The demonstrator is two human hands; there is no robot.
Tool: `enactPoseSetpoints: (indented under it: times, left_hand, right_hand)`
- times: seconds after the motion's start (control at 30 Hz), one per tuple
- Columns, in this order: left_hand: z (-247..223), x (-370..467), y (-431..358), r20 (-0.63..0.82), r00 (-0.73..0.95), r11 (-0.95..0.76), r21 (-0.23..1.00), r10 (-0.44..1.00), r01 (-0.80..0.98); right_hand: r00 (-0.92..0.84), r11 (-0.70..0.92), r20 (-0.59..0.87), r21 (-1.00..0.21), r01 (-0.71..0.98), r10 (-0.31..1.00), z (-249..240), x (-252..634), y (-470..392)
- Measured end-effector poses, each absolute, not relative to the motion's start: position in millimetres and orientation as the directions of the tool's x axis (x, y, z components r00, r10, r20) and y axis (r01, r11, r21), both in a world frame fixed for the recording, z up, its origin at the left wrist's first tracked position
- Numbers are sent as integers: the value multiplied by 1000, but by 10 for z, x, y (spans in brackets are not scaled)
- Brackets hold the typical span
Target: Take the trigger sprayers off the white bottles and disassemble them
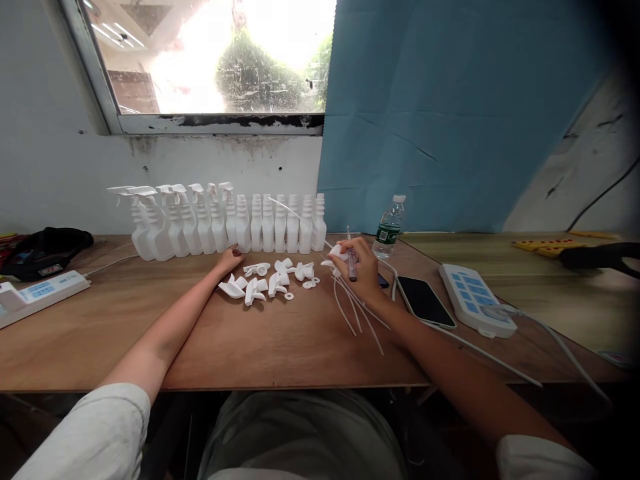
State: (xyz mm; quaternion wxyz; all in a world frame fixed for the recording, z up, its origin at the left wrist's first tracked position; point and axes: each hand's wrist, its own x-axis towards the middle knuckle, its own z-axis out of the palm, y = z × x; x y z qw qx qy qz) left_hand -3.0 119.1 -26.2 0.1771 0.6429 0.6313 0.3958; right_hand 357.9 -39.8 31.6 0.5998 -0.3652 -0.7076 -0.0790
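My right hand [361, 268] is closed around a white trigger spray head [338, 252], whose thin tube [285, 207] slants up to the left in front of the bottles. A dark, pen-like piece [353, 265] also shows between its fingers. My left hand [230, 259] rests on the table by the foot of the bottle row, fingers curled; whatever they hold, if anything, is hidden. White spray bottles [280, 230] stand in a row along the wall, those on the left topped with spray heads [196, 190]. Several loose spray heads [255, 291] and white rings [289, 296] lie between my hands.
Loose thin tubes [357, 313] lie under my right wrist. To the right are a water bottle [389, 230], a phone [426, 302] and a power strip [475, 300] with cables. A second power strip [47, 293] and a black strapped item [47, 250] lie left.
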Motion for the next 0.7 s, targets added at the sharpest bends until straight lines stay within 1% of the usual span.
enactPoseSetpoints:
  times: [0.17,0.27,0.43,0.5,0.53,0.57,0.6,0.63,0.67,0.7]
  left_hand:
    - [-251,-17,1167,251,-72,-140,729,965,670]
    - [-224,-12,1111,245,-83,-130,737,966,663]
    - [-64,102,979,275,-147,-123,765,950,632]
    - [65,262,839,332,-158,-173,774,930,609]
    - [135,372,727,367,-137,-221,777,920,590]
    - [201,497,581,423,-89,-318,789,902,526]
    - [257,632,405,465,-22,-413,807,885,421]
    - [298,769,205,469,112,-479,821,876,311]
    - [321,902,-7,441,254,-495,841,861,217]
    - [324,1024,-217,376,395,-464,872,838,156]
  right_hand:
    - [-7,698,875,-381,606,484,320,3558,-473]
    - [26,694,841,-463,551,540,322,3537,-479]
    - [108,622,687,-705,339,719,288,3507,-388]
    - [118,583,613,-784,212,781,263,3495,-347]
    - [107,560,575,-816,141,811,253,3487,-335]
    - [88,532,536,-844,69,840,247,3478,-331]
    - [67,499,498,-866,4,864,246,3467,-336]
    - [47,467,465,-883,-54,884,252,3453,-349]
    - [25,437,436,-893,-108,899,262,3438,-371]
    - [-1,407,412,-900,-158,911,277,3420,-398]
